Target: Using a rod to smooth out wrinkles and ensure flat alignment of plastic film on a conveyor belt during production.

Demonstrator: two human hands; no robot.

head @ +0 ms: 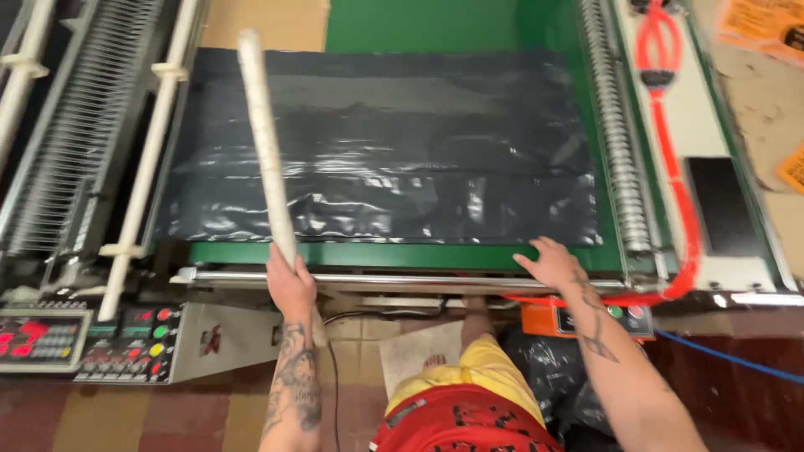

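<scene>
Two bare hands work at the near edge of a green machine bed (469,25). The left hand (290,285) is closed in a fist around the near end of a long pale rod (264,142); the fingers wrap it fully. The rod slants up and away from the hand, tilting slightly left, and crosses over the left part of a stack of black plastic sheets (394,151). Its far end stands above the stack's far left corner.

The right hand (553,264) lies palm down, fingers spread open and holding nothing. Its fingertips touch the green surface just beside the near right corner of the black sheets. Whether they touch the plastic itself cannot be told.

The sheets lie flat, glossy and wrinkled, and cover most of the bed. A metal bar (377,279) runs along the bed's near edge, below both hands.

Right of the bed: a ribbed roller (615,125) runs near to far, and a red hose (670,151) loops beside it. Below the right forearm sits an orange switch box (586,322). Left of the bed: white rails (146,159) over a slatted frame. At near left, a control panel (84,339) with red and green buttons.
</scene>
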